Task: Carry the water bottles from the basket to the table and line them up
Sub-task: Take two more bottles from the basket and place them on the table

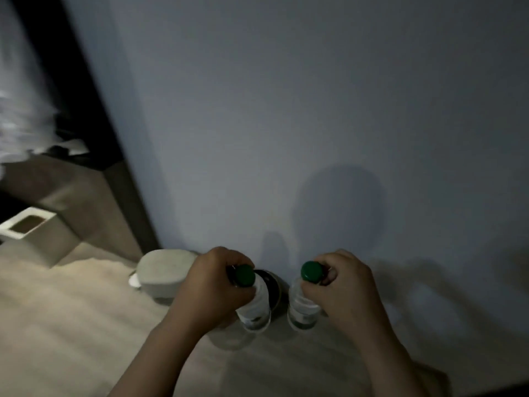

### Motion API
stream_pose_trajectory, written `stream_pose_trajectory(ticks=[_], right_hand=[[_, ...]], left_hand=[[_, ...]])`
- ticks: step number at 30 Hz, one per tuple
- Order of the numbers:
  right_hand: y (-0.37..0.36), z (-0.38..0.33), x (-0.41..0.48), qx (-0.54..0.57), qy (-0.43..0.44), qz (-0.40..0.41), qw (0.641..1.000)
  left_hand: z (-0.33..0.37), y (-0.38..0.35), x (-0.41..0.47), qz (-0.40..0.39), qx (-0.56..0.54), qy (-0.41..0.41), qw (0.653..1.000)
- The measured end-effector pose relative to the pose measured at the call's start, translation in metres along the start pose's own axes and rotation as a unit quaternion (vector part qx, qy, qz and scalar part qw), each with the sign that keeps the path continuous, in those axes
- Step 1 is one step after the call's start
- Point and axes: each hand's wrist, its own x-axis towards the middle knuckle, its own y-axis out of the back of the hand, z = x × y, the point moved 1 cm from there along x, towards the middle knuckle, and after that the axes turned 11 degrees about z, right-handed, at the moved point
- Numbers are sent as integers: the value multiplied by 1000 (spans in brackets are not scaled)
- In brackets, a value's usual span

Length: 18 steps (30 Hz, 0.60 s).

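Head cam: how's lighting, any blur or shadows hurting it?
Head view, dim and grainy. Soft round shadow on the pale grey-blue wall. White shape at top left smeared by motion blur. Left green-capped clear plastic bottle in the left hand and right green-capped clear plastic bottle in the right hand fairly sharp.

dark object [272, 287] (behind the left bottle [254, 308]) too dim to identify

A pale rounded container [163, 272] sits just left of the left hand [211, 287], at the foot of a grey wall [286, 110]. Farther left stands a white square box [27, 223] with a brown inside. A dark round thing [273, 286] shows just right of that hand.
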Motion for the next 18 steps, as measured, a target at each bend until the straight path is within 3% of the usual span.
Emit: stream_pose_trajectory(ticks=[8, 18], right_hand=[[-99, -127, -2, 85, 110, -62, 988], [-227, -272, -30, 164, 180, -197, 950]], left_hand=[[-88, 130, -16, 104, 36, 67, 992], [-202, 256, -59, 210, 68, 182, 958]])
